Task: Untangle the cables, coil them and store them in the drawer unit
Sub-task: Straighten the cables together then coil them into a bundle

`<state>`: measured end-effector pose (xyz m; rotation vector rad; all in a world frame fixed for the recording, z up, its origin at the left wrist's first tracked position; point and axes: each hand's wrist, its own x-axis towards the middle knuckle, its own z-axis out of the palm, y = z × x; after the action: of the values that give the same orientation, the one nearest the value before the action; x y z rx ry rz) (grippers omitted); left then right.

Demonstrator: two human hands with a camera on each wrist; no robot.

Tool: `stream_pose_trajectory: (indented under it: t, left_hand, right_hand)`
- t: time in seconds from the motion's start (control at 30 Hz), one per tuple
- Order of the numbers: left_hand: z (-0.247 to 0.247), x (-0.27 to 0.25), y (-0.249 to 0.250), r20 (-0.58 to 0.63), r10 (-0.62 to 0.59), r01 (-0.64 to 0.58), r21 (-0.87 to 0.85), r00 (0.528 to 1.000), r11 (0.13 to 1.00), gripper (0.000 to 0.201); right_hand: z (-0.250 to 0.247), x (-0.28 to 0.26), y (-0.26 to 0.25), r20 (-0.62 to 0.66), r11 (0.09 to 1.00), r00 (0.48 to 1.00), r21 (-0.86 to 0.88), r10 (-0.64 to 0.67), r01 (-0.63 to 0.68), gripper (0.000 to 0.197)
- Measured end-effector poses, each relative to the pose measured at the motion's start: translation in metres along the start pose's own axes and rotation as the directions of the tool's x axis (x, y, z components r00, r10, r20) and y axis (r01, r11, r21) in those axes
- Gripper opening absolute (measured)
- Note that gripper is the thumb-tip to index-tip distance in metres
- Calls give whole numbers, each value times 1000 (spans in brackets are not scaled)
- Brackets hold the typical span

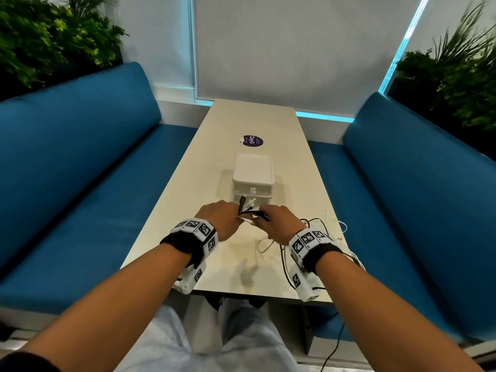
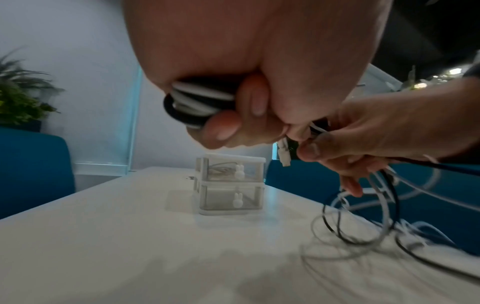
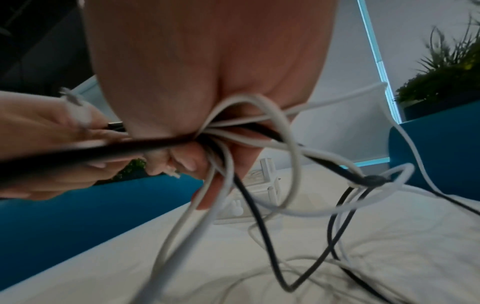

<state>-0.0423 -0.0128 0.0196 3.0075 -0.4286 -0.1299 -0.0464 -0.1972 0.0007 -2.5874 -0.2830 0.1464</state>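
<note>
A long pale table (image 1: 249, 122) runs toward twelve o'clock, ending below white roller blinds (image 1: 290, 47) edged with cyan light (image 1: 322, 116). Blue upholstered benches flank it at nine o'clock (image 1: 72, 162) and three o'clock (image 1: 418, 167). Leafy green plants stand behind them at ten o'clock (image 1: 40, 36) and two o'clock (image 1: 461, 73).

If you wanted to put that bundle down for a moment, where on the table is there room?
Bare top lies left of the drawer unit, toward the table edge, and beyond the purple sticker at the far end. The near right corner is crowded: loose cables sprawl there beneath the right hand. The left hand grips more.
</note>
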Motion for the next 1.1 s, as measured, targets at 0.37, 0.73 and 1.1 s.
stream_pose_trajectory:
  t: [0.37, 0.73, 1.1]
  left_hand:
    - [-38, 36, -56, -267, -346, 275, -269, 900, 923, 46]
    - [35, 17, -18, 164, -335, 328, -786, 928, 524, 49]
    - [41, 11, -3, 384, -188, 379, -923, 904, -66, 51]
  right_hand:
    - [-12, 1, -9, 34, 982, 999, -189, -22, 28, 29]
    - [38, -22, -21, 52, 969, 997, -236, -60, 71, 36]
    - [47, -16, -25, 63, 969, 996, -236, -56, 69, 34]
